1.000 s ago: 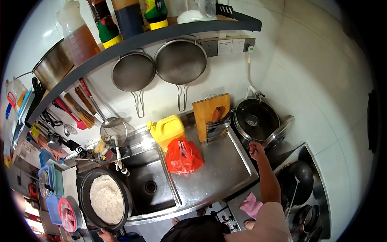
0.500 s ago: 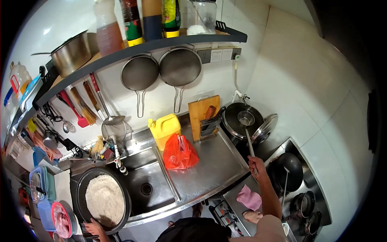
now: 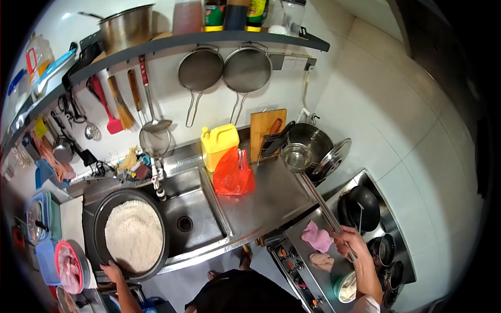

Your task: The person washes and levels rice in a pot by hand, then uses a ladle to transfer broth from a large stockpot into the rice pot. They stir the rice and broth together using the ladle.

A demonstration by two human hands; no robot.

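Observation:
My right hand (image 3: 350,243) is closed around the handle of a long metal ladle (image 3: 327,213). The ladle's bowl (image 3: 297,157) is held up at the near rim of a deep metal pot (image 3: 319,136); what it contains is hard to make out. My left hand (image 3: 111,272) grips the near-left rim of a large black basin (image 3: 163,245). A mound of off-white flour-like powder (image 3: 134,235) fills much of this basin, which stands left of the sink.
The steel sink (image 3: 183,224) lies right of the basin, under a tap (image 3: 157,188). A red plastic bag (image 3: 234,175) and yellow jug (image 3: 219,146) stand on the drainboard. Right are a pot lid (image 3: 332,160), wok (image 3: 364,207), pink cloth (image 3: 317,236) and stove (image 3: 292,266).
The ladle has come up out of the pot and nearer to me with my right hand. My left hand stays at the basin's rim. The camera view has shifted.

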